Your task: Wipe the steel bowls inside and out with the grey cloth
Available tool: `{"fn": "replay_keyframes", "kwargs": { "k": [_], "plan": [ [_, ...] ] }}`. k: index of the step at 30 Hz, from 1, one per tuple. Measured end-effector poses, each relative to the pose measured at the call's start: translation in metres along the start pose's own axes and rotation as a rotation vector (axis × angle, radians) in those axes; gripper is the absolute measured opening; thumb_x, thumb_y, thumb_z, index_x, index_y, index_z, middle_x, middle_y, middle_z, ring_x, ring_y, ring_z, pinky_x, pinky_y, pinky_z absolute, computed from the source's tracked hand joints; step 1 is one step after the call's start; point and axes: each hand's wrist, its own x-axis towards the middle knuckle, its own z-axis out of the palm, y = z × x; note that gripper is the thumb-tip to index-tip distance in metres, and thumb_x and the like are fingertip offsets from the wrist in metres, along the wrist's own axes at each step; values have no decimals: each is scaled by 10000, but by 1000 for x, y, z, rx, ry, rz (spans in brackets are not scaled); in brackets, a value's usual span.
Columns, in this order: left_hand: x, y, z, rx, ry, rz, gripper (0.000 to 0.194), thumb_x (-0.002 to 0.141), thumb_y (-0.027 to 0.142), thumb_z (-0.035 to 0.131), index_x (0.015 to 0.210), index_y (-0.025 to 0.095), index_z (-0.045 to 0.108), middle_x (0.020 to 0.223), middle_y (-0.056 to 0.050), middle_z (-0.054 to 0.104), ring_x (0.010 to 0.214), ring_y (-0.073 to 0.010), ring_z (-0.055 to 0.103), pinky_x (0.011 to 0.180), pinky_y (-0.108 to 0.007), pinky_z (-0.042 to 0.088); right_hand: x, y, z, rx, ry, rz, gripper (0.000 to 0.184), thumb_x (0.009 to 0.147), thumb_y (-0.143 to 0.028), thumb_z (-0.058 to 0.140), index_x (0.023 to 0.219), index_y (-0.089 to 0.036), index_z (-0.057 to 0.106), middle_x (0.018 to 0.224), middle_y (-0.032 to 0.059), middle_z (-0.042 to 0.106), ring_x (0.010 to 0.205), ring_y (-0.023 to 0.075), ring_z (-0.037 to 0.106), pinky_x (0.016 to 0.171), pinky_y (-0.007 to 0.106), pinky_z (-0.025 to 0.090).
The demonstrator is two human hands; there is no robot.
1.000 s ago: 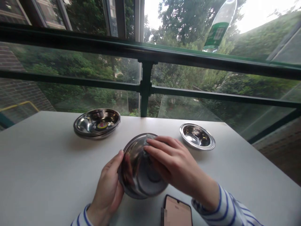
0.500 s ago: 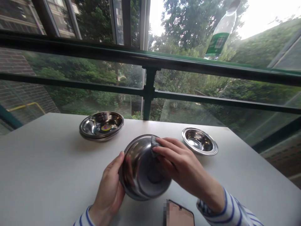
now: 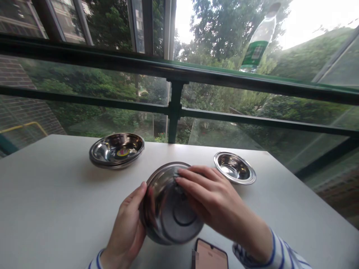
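A shiny stainless steel bowl [image 3: 159,209] is held tilted above the table, its underside facing me. My left hand [image 3: 127,222] grips its left rim, thumb on the near side and fingers behind. My right hand [image 3: 210,194] presses a small grey-green cloth [image 3: 177,173] against the upper part of the bowl's underside. Most of the cloth is hidden under the fingers. Below the bowl lies a phone [image 3: 211,256] with its screen lit, cut off by the bottom edge of the view.
On the white table [image 3: 56,198], stacked steel bowls [image 3: 117,149] stand back left, the top one bearing a sticker. Another steel bowl [image 3: 235,168] sits back right. Behind runs a dark green railing [image 3: 112,63] with glass, and a plastic bottle [image 3: 256,46] stands on it.
My right hand has slid the cloth slightly left across the bowl's underside, and more of the base ring shows. The bowl has tipped a little. The whole view has shifted slightly.
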Motion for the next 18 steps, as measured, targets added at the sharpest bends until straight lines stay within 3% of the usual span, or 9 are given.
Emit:
{"fn": "replay_keyframes", "kwargs": {
  "k": [3,8,12,18],
  "plan": [
    [2,1,-1,1,36,-6,88,759,153,620,763,98,689,728,-76,731,692,-210,688,680,-312,568,-2,8,-1,44,31,59,299,892,-160,457,1175,-144,554,1188,92,612,1035,218,525,835,372,469],
    [3,2,0,-14,10,-19,96,757,149,620,797,94,688,757,-78,734,726,-216,690,712,-321,564,-1,4,1,-13,18,9,306,867,-167,501,1167,-151,563,1237,81,584,1091,243,492,877,402,449],
    [3,3,0,-18,75,2,84,764,152,611,765,103,680,730,-71,731,715,-217,692,710,-327,565,-2,5,2,-38,15,46,290,876,-158,486,1153,-142,570,1227,82,592,1043,239,511,845,394,463],
    [5,3,-2,-15,34,-15,84,764,155,614,775,105,680,748,-80,731,758,-226,690,712,-318,564,-2,4,5,-40,11,-4,315,864,-162,502,1173,-145,559,1264,72,565,1100,260,480,870,407,450]
  ]
}}
